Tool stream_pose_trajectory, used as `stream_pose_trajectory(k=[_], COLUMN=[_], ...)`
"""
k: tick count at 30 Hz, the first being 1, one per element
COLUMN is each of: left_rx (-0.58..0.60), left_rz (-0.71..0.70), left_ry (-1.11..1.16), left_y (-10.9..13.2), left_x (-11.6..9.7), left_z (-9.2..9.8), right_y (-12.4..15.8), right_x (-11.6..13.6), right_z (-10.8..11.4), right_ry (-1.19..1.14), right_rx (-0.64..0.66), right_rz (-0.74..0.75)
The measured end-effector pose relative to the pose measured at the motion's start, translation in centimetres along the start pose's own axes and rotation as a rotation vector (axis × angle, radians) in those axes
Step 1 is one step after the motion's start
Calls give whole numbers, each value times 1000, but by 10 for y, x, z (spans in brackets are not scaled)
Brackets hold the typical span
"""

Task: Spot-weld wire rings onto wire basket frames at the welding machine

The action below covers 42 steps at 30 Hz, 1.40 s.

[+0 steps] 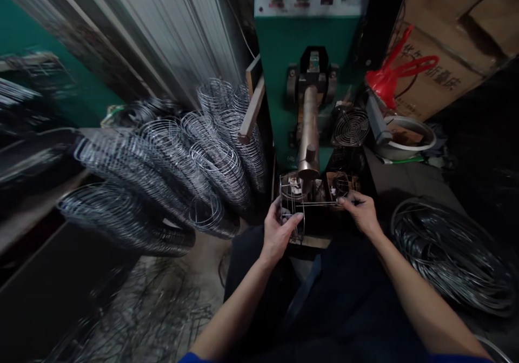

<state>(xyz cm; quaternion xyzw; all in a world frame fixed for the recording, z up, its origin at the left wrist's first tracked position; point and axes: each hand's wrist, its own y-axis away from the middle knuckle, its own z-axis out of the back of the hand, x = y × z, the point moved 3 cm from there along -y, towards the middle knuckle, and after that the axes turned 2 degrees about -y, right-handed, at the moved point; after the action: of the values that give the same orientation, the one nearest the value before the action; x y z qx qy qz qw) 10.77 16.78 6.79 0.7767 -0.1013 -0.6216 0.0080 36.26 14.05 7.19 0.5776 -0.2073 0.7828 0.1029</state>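
While left hand (279,234) grips wire frame (292,202), right hand (362,212) pinches its opposite end.

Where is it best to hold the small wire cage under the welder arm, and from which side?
Probably grip the wire cage by its open left end, coming from the near side, as the left hand does: the welder arm covers its top and back.

This is a metalworking workshop: a green machine (284,44) with switches and a brass-coloured arm (308,125) stands ahead, stacks of wire rings (170,173) crowd its left, a coil of wire (450,255) lies right, and wire scraps (154,309) litter the floor.
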Motion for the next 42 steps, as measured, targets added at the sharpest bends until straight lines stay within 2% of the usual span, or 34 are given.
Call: stream_pose_trajectory(k=[11, 20, 30, 38, 40, 42], left_rx=[8, 9, 25, 18, 26, 25], left_rz=[18, 6, 4, 17, 1, -8], left_ry=[32, 58, 56, 27, -11, -56], left_y=[-15, -28, -31, -32, -31, -28], left_x=[-5, 1, -1, -3, -6, -10], left_z=[-7, -9, -11, -10, -8, -6], right_y=[-20, -34, -38, -33, -30, -26], right_x=[-5, -14, -16, -12, -10, -13], right_z=[-3, -2, -1, -1, 2, 16], right_ry=[-3, -2, 12, 32, 63, 133], right_rx=[24, 40, 43, -9, -23, -43], right_rz=[-4, 28, -5, 6, 21, 32])
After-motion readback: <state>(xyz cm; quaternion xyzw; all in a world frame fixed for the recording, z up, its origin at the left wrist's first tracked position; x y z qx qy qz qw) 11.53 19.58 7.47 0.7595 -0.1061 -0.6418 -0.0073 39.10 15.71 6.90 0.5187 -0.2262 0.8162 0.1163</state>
